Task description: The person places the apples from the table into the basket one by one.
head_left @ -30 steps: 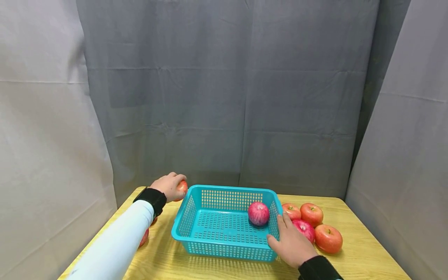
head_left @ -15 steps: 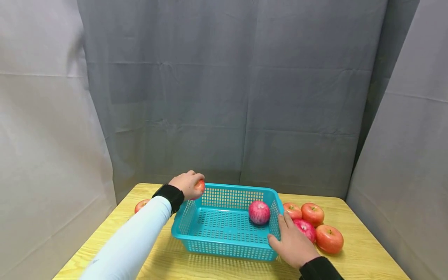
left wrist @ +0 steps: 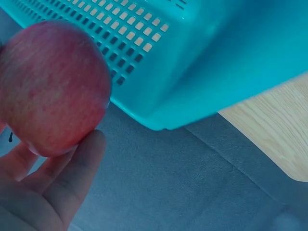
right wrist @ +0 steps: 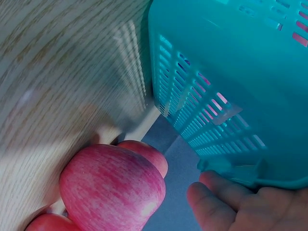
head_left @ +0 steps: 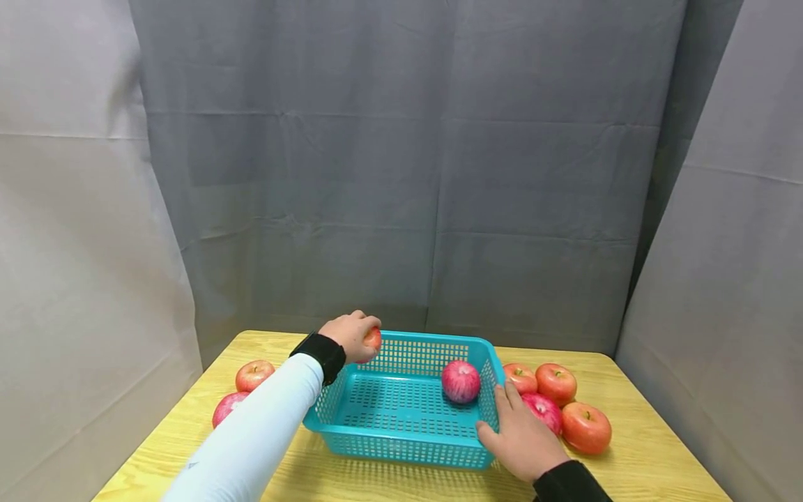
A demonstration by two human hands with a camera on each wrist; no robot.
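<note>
My left hand [head_left: 353, 336] grips a red apple [left wrist: 55, 89] from above, over the back left part of a turquoise plastic basket [head_left: 404, 450]. In the left wrist view, fingertips press the apple's side and the basket wall lies close behind it. A dark pink apple [head_left: 461, 381] sits inside the basket near its right wall. At the basket's right rim, my right hand [head_left: 523, 436] holds on, thumb on the inner side and fingers along the outside. Right of that hand lie several apples, among them a striped pink one [right wrist: 113, 187].
Two more apples, one orange-red [head_left: 254, 375] and one pink [head_left: 228, 406], lie left of the basket, partly behind the left sleeve. Everything stands on a light wooden table [head_left: 652, 446]. Grey cloth [head_left: 351, 174] hangs behind it, with paler cloth at both sides.
My left hand has carried the apple rightward, from beside the basket to over its back left part. The apples at left have come out from behind the arm. My right hand stays on the rim.
</note>
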